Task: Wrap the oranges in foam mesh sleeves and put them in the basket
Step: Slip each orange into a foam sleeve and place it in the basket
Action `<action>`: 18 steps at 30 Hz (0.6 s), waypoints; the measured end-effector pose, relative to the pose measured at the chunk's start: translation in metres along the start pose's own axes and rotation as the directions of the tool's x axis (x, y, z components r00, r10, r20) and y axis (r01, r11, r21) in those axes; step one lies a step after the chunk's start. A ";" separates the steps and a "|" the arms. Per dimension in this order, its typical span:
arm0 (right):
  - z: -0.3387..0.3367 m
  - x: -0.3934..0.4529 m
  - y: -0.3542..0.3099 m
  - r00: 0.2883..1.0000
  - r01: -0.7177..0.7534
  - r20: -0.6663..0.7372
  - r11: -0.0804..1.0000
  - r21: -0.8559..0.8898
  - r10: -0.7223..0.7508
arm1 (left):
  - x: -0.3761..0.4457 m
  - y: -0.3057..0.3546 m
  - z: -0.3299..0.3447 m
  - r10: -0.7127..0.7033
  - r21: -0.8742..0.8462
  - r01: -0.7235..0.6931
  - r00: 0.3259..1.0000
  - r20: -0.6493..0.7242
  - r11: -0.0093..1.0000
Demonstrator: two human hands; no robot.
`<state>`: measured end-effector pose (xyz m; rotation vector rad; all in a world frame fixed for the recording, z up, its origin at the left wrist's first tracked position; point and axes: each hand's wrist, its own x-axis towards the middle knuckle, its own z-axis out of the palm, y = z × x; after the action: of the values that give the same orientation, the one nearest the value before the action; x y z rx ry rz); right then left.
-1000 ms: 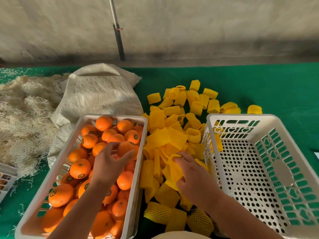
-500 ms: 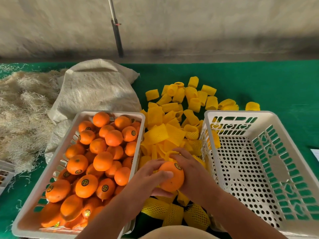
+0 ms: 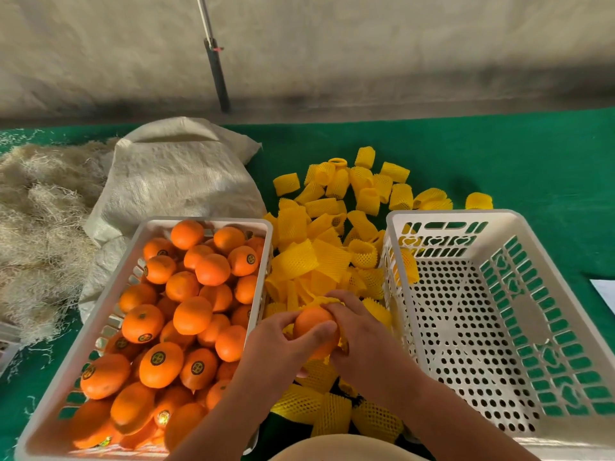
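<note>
Between the two baskets, my left hand [image 3: 279, 344] grips an orange [image 3: 312, 322] with thumb and fingers around it. My right hand [image 3: 361, 334] pinches a yellow foam mesh sleeve [image 3: 324, 301] against the far and right side of that orange; most of the sleeve is hidden by my fingers. A pile of yellow foam sleeves [image 3: 332, 227] lies on the green table behind my hands. The white basket on the left [image 3: 203, 222] is full of oranges [image 3: 186, 311]. No fruit shows in the perforated white basket on the right [image 3: 449, 216].
A grey woven sack [image 3: 173, 181] lies behind the left basket, with a heap of pale straw [image 3: 40, 227] further left. A dark pole [image 3: 216, 71] leans on the wall behind. More sleeves [image 3: 332, 414] lie near my body. A white sheet [image 3: 604, 292] shows at the right edge.
My left hand lifted an orange out of the left basket and brought it to my right hand over the sleeve pile. My right hand now works a sleeve around it.
</note>
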<state>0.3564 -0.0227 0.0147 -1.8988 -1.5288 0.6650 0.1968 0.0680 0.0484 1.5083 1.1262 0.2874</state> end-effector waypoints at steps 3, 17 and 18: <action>-0.002 -0.002 0.002 1.000 -0.017 -0.001 1.000 -0.021 0.017 | 0.003 -0.004 -0.004 -0.017 0.028 0.013 0.992 0.124 1.000; 0.001 -0.011 -0.030 0.997 0.053 -0.055 0.997 -0.048 -0.055 | 0.000 -0.011 0.011 0.320 0.448 -0.184 0.914 -0.250 0.875; 0.000 -0.012 -0.032 0.996 0.061 -0.056 0.997 -0.056 -0.064 | 0.000 -0.010 0.012 0.327 0.437 -0.195 0.911 -0.251 0.878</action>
<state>0.3324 -0.0291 0.0379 -1.8848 -1.5772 0.5418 0.2004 0.0587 0.0358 2.0483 1.2855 0.5268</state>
